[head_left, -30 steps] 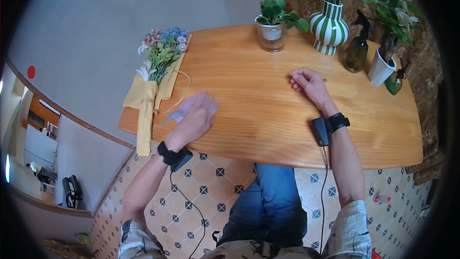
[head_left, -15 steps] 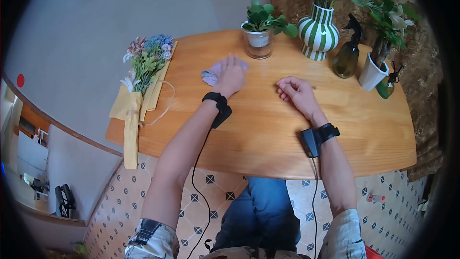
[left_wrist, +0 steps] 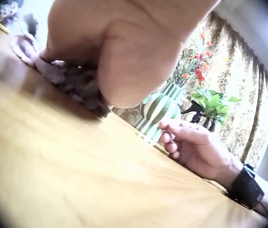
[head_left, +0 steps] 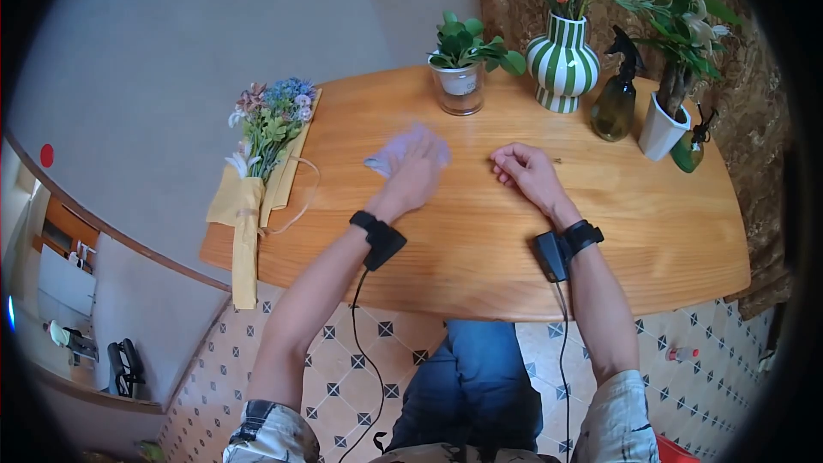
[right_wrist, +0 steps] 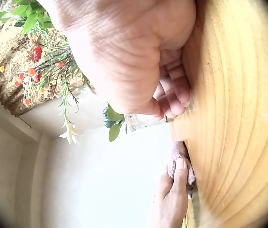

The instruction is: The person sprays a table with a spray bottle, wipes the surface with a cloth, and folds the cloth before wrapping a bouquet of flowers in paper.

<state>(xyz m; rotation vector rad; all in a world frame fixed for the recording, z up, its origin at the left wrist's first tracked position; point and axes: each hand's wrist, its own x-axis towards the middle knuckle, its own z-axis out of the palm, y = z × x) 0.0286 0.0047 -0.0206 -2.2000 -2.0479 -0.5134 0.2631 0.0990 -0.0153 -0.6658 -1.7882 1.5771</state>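
Note:
A crumpled light purple cloth [head_left: 387, 154] lies on the wooden table [head_left: 480, 249], left of the middle. My left hand [head_left: 417, 176] presses on it from above, fingers extended and slightly blurred in the head view. In the right wrist view the left thumb lies along the bunched cloth [right_wrist: 177, 151]. Some of the cloth is hidden under the palm. To the right, my right hand [head_left: 530, 173] rests its outer side on the tabletop. Its fingers are loosely curled with nothing in them, as the left wrist view also shows of that right hand [left_wrist: 193, 147].
A paper-wrapped bouquet [head_left: 270, 133] with a loose string lies at the left edge. Along the back stand a glass-potted plant [head_left: 459, 90], a green-striped vase [head_left: 561, 64], a dark spray bottle [head_left: 615, 107], a white-potted plant [head_left: 663, 129] and a small green bottle [head_left: 688, 153].
The left hand moved the cloth from beside the bouquet toward the table's back middle, then slightly back toward the person. The right hand stays at its spot; the head view shifted a little.

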